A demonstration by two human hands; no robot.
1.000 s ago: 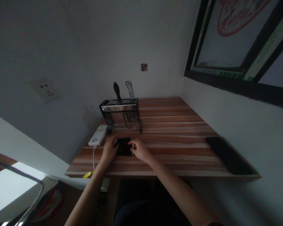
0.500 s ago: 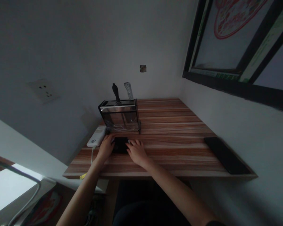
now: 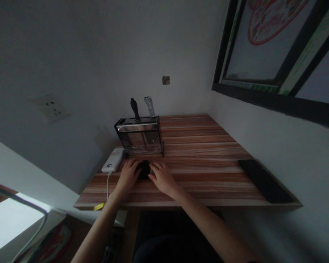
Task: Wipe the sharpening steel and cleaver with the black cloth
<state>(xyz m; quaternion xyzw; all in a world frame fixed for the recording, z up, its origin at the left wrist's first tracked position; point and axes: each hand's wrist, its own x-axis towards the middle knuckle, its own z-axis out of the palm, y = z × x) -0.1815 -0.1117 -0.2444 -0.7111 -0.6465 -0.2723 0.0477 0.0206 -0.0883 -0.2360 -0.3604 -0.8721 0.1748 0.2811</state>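
A small flat black object (image 3: 144, 170) lies on the wooden table (image 3: 197, 153), near its front edge. My left hand (image 3: 128, 176) rests on the object's left side, fingers bent over it. My right hand (image 3: 162, 178) covers its right side, fingers curled on top. Most of the black object is hidden between the two hands. The room is dim and I cannot make out what the object is.
A knife block (image 3: 139, 135) with two handles stands just behind the hands. A white power bank (image 3: 113, 160) with a cable lies to the left. A black phone-like slab (image 3: 265, 180) lies at the table's right, by the wall. A framed window is upper right.
Both hands have closed in over the black object, so less of it shows than a second ago. The object stays at about the same spot on the table.
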